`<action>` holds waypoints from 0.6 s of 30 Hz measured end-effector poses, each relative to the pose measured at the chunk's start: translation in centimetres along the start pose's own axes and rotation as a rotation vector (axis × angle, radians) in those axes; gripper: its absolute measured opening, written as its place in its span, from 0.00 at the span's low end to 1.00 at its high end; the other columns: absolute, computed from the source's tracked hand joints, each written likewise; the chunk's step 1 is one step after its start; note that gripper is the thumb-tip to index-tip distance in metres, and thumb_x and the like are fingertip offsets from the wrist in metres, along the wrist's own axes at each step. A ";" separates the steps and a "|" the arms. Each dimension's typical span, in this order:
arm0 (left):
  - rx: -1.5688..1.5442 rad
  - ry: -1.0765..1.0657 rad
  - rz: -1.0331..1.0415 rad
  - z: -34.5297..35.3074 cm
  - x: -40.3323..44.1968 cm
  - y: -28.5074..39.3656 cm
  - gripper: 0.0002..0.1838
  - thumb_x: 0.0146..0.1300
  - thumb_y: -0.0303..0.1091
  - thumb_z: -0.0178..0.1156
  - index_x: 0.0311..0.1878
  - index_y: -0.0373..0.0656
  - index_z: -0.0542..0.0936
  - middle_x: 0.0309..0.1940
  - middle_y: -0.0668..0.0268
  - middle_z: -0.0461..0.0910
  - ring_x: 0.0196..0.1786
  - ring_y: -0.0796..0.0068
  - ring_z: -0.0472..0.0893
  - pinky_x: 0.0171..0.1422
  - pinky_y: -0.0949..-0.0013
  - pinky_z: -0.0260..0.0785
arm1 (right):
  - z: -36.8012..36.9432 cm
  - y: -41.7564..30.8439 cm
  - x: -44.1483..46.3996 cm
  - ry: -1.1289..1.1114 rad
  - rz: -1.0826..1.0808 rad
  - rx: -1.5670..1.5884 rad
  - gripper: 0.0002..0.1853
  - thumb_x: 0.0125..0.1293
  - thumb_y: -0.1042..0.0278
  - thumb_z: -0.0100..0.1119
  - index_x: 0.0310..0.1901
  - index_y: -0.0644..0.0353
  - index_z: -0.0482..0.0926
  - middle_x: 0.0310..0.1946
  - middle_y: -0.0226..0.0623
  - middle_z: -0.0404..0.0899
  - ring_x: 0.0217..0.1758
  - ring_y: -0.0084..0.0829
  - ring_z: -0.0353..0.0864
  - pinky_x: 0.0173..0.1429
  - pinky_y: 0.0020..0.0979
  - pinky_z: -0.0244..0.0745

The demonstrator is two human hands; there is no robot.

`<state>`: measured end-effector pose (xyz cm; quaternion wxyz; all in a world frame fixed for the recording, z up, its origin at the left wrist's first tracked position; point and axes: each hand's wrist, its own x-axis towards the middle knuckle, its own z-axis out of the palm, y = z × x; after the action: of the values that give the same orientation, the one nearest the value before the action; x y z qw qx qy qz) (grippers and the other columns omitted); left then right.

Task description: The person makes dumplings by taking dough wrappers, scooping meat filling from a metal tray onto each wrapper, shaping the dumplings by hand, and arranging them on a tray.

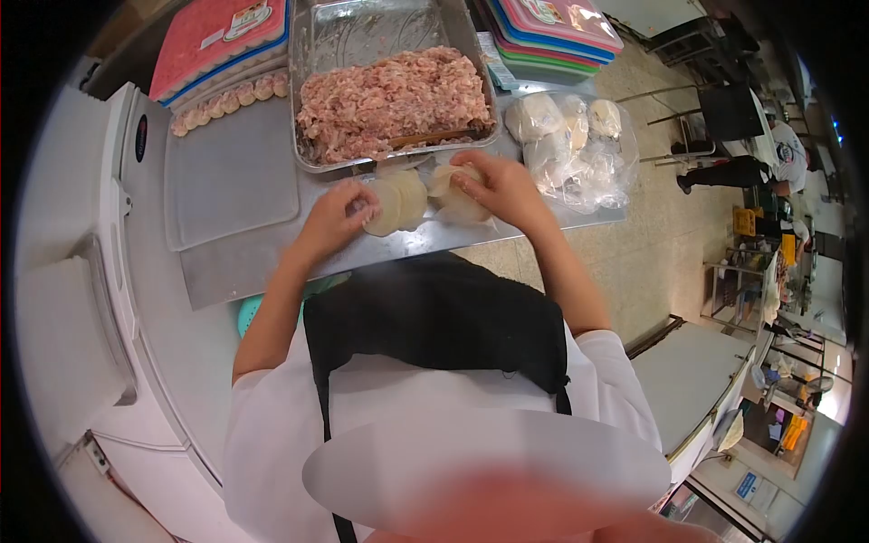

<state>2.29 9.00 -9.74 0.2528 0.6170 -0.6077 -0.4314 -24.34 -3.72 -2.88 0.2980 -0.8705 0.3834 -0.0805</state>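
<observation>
Thin round dumpling wrappers [398, 203] lie overlapped on the metal table in front of me. My left hand [339, 219] is at their left edge, its fingers curled in toward the thumb; whatever is between the fingertips is too small to make out. A second bunch of wrappers [460, 201] is in my right hand [503, 188], with thumb and fingers closed on it. Just beyond both hands stands a deep metal tray [385, 27] of ground meat filling [394, 100]. A flat wooden stick [425, 139] rests at the near side of the meat.
A grey plastic tray [231, 181] at the left bears a row of filled dumplings [231, 102]. Stacked coloured trays [222, 45] and more trays [561, 32] stand at the back. Bagged pale rounds [570, 149] lie right. A white fridge [136, 271] borders the left; a person [786, 156] is far right.
</observation>
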 end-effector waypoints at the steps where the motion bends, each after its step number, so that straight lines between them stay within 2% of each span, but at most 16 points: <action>1: 0.060 0.076 0.089 0.8 -0.5 0.0 0.22 0.53 0.35 0.69 0.50 0.44 0.75 0.47 0.60 0.73 0.50 0.63 0.73 0.53 0.63 0.69 | 1.0 0.2 0.3 -0.019 0.041 0.073 0.17 0.64 0.57 0.60 0.52 0.53 0.77 0.37 0.44 0.83 0.38 0.43 0.82 0.42 0.39 0.75; 3: 0.181 0.229 0.270 2.8 -0.7 -0.3 0.23 0.51 0.35 0.71 0.50 0.44 0.75 0.46 0.59 0.72 0.48 0.62 0.73 0.51 0.63 0.68 | 4.3 2.8 0.9 -0.055 0.120 0.219 0.17 0.65 0.58 0.57 0.54 0.53 0.77 0.41 0.48 0.82 0.44 0.48 0.82 0.48 0.42 0.75; 4: 0.248 0.322 0.336 3.9 0.0 -1.2 0.24 0.48 0.35 0.72 0.49 0.44 0.75 0.46 0.59 0.72 0.47 0.60 0.73 0.49 0.64 0.68 | 6.3 5.4 0.9 -0.062 0.036 0.155 0.20 0.67 0.59 0.54 0.59 0.55 0.73 0.46 0.51 0.81 0.48 0.51 0.80 0.51 0.43 0.75; 7: 0.160 0.249 0.195 4.1 0.4 -2.3 0.22 0.49 0.36 0.71 0.48 0.44 0.77 0.46 0.57 0.74 0.51 0.55 0.74 0.54 0.57 0.67 | 7.6 6.3 1.0 0.044 -0.071 0.096 0.19 0.67 0.62 0.52 0.58 0.57 0.73 0.46 0.51 0.80 0.46 0.52 0.80 0.51 0.45 0.74; 10: -0.111 0.192 -0.133 3.0 0.5 -1.8 0.23 0.48 0.36 0.72 0.47 0.41 0.77 0.46 0.57 0.74 0.51 0.54 0.74 0.55 0.57 0.67 | 6.9 5.5 1.2 -0.034 0.000 -0.134 0.16 0.66 0.64 0.52 0.53 0.58 0.74 0.42 0.51 0.80 0.43 0.51 0.81 0.49 0.47 0.75; 13: -0.088 0.304 0.106 2.8 1.1 -1.4 0.22 0.49 0.37 0.71 0.45 0.39 0.77 0.44 0.55 0.74 0.48 0.53 0.74 0.53 0.57 0.68 | 5.1 4.0 1.2 -0.021 -0.052 -0.275 0.13 0.63 0.63 0.55 0.46 0.59 0.76 0.36 0.48 0.79 0.38 0.49 0.81 0.44 0.46 0.75; 16: 0.306 0.477 0.448 4.4 2.5 1.0 0.21 0.51 0.35 0.69 0.46 0.37 0.77 0.41 0.53 0.75 0.45 0.52 0.76 0.51 0.58 0.69 | 1.4 1.2 2.3 0.147 -0.168 -0.284 0.13 0.61 0.59 0.59 0.41 0.59 0.77 0.37 0.45 0.78 0.39 0.46 0.80 0.42 0.43 0.76; 18: 0.263 0.454 0.391 4.7 3.1 0.1 0.19 0.53 0.34 0.67 0.47 0.37 0.77 0.41 0.52 0.75 0.45 0.51 0.76 0.51 0.58 0.70 | 0.2 2.1 4.2 0.234 -0.248 -0.455 0.14 0.59 0.58 0.62 0.40 0.58 0.78 0.38 0.43 0.78 0.41 0.45 0.80 0.43 0.41 0.76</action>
<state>-2.07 7.04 -12.76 0.3778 0.5964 -0.6934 -0.1440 -22.67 -7.73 -4.61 0.0367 -0.9400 0.3141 -0.1280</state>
